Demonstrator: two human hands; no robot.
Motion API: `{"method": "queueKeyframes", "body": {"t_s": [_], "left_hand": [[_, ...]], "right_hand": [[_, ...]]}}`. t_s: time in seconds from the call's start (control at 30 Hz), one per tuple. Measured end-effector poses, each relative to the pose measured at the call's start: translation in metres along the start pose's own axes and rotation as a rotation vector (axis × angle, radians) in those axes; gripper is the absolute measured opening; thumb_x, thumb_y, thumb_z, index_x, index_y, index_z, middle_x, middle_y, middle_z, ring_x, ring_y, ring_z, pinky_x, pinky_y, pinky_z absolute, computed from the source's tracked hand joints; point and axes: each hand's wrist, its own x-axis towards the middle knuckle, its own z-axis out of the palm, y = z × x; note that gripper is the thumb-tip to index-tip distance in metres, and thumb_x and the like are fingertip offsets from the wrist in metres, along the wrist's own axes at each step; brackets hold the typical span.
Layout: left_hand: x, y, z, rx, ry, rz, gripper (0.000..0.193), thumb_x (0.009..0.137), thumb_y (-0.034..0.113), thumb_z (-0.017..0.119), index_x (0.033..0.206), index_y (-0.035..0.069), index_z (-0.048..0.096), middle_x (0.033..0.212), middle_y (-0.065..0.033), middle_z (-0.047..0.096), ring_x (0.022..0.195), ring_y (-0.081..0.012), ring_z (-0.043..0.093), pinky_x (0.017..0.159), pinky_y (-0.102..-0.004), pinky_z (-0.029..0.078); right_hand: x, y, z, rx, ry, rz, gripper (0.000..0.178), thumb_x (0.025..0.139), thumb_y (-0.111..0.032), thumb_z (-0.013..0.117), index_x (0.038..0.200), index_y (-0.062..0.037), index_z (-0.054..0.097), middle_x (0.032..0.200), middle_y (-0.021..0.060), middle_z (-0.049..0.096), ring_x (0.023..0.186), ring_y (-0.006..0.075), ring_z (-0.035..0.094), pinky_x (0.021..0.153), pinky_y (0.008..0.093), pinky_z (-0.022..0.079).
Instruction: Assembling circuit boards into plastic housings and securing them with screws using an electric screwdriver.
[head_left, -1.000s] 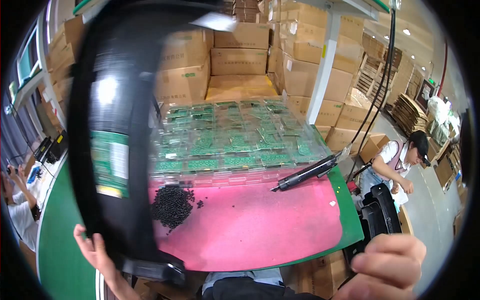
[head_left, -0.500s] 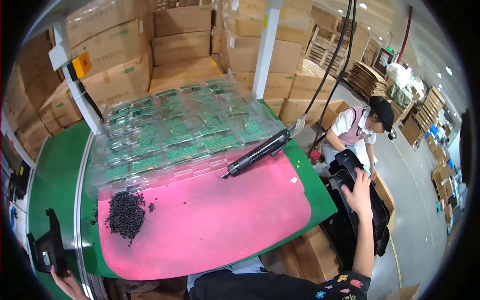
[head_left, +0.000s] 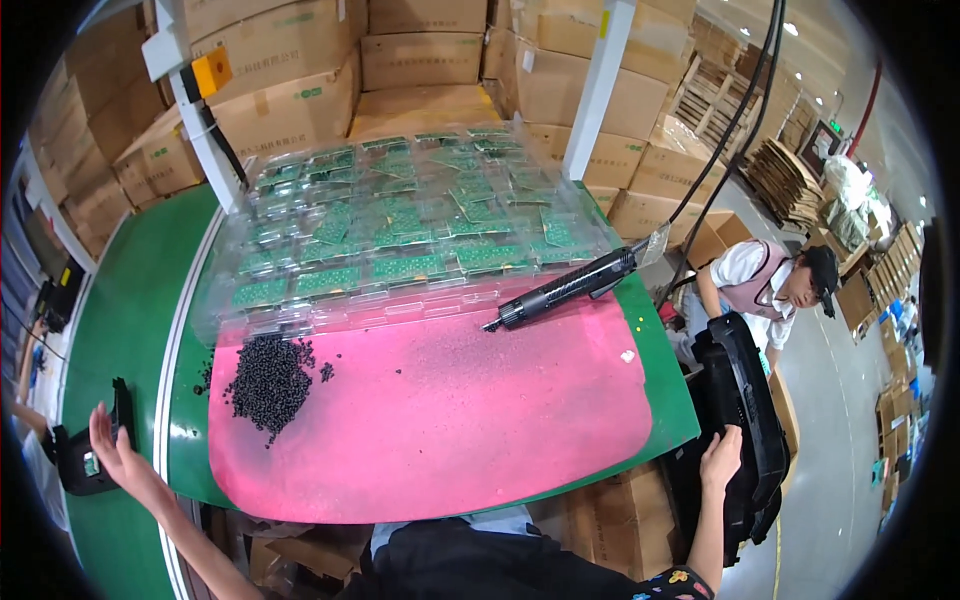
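My left hand (head_left: 128,464) is held over the green surface at the left, fingers apart and nothing in them. Just beyond it lies a black plastic housing (head_left: 75,462) with a small green board in it. At the right, my right hand (head_left: 720,458) has its fingers curled on the edge of a black plastic shell (head_left: 750,400), one of several stacked beside the table. A black electric screwdriver (head_left: 565,290) rests on the pink mat (head_left: 480,430), its tip towards the middle. Near the mat's left side is a pile of small black screws (head_left: 270,385).
Clear plastic trays (head_left: 330,285) of green circuit boards (head_left: 405,267) cover the table's back. White posts (head_left: 600,90) and hanging black cables (head_left: 735,150) rise behind. A co-worker (head_left: 765,280) sits at the right beyond the shells; another person's arm (head_left: 30,400) shows far left. Cardboard boxes (head_left: 425,60) wall the back.
My left hand has let go of the black housing and drawn back from it. My right hand, spread over the shells before, has come lower and closed on one. The whole view has shifted.
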Motion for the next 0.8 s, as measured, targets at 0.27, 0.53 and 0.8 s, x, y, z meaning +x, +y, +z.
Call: {"method": "queueKeyframes", "body": {"t_s": [0.27,0.53,0.8], "left_hand": [[-0.031,0.104,0.133,-0.312,-0.631,0.094,0.011,0.091,-0.003,0.051,0.098,0.001,0.059,0.094,-0.0035,0.056,0.081,-0.0091,0.051,0.074,-0.0237,0.043],[-0.088,0.15,0.211,-0.166,-1.409,0.345,0.045,0.095,0.031,0.058,0.127,0.001,0.05,0.113,-0.0196,0.06,0.107,-0.0344,0.06,0.094,-0.0434,0.047],[-0.094,0.087,0.213,0.041,-1.597,0.525,0.024,0.084,0.018,0.067,0.099,0.001,0.062,0.096,-0.0106,0.064,0.101,-0.0287,0.062,0.083,-0.0401,0.052]], "right_hand": [[0.019,-0.089,-0.142,0.309,0.118,-0.292,0.024,0.091,0.0,0.055,0.115,0.0032,0.051,0.099,0.0258,0.056,0.087,0.0493,0.056,0.072,0.0466,0.047],[0.027,-0.27,-0.206,0.21,-0.477,-1.598,0.034,0.073,-0.013,0.062,0.107,-0.0104,0.059,0.087,0.0014,0.057,0.071,0.0145,0.061,0.051,0.0269,0.052],[0.061,-0.465,-0.183,0.824,-0.239,-1.752,0.017,0.076,-0.011,0.068,0.073,-0.0086,0.051,0.059,0.0072,0.048,0.052,0.0248,0.053,0.043,0.0382,0.039]]}}
